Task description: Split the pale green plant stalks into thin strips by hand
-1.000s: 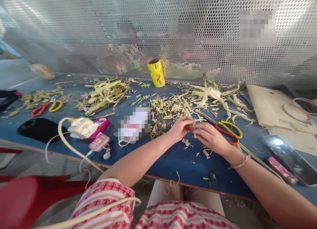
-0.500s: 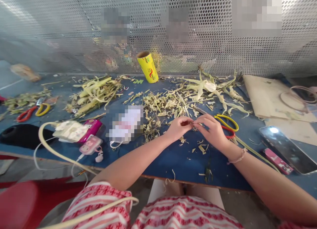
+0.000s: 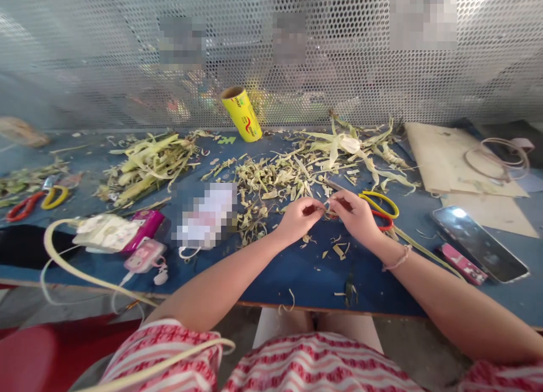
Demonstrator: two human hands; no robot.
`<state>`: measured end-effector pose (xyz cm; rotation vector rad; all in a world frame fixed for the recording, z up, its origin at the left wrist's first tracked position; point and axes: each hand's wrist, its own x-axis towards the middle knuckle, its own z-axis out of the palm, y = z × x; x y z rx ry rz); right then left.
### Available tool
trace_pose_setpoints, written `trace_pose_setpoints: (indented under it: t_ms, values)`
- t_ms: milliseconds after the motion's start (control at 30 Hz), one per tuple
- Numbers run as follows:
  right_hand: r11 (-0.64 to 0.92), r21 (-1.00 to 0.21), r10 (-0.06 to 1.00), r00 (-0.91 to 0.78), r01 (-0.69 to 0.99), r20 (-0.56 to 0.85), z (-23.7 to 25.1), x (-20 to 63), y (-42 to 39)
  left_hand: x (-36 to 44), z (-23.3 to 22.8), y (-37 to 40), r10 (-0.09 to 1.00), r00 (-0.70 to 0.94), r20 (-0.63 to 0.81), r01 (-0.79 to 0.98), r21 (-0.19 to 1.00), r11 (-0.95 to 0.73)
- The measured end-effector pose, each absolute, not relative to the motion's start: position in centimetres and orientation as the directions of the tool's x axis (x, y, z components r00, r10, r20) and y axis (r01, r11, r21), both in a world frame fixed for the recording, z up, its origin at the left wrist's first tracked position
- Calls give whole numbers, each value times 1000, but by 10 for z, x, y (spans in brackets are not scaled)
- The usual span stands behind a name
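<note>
Left hand (image 3: 298, 218) and right hand (image 3: 355, 215) meet fingertip to fingertip above the blue table (image 3: 297, 273), both pinched on a small husk strip (image 3: 326, 210) between them — the scissors (image 3: 379, 211) lie just beyond the right hand.

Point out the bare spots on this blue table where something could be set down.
Bare blue table shows along the near edge beneath the left hand and right hand, and between the yellow roll and husk pile. The trimmings crowd the middle.
</note>
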<state>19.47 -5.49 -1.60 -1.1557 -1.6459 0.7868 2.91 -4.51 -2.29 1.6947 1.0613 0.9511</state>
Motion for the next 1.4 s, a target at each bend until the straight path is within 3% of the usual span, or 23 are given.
trace_pose_setpoints:
  t_ms: [167,300,433,667,833,967,1200,1400]
  values:
    - [300,-900,954,-103,316,282,-17,194,-54,28,-22,-48,899,385,206,227,923,-309]
    - [374,-837,926,-115,400,359,-19,193,-53,29,-18,-50,884,414,217,229,915,-332]
    - [466,-756,879,-144,460,454,-20,198,-50,29,-16,-49,915,370,163,251,930,-268]
    - [513,-654,856,-280,556,433,-19,207,-44,26,-16,-44,942,319,105,188,967,-171]
    - [405,-789,914,-172,462,368,-16,205,-46,26,-17,-42,955,290,60,193,974,-119]
    - [353,-884,932,-199,306,304,-12,204,-53,26,-17,-44,957,288,31,198,976,-91]
    - [450,-859,867,-351,244,354,-9,204,-56,27,-18,-44,942,336,0,216,973,-77]
    - [480,-839,858,-340,257,386,-13,202,-53,29,-16,-48,921,388,43,224,965,-139]
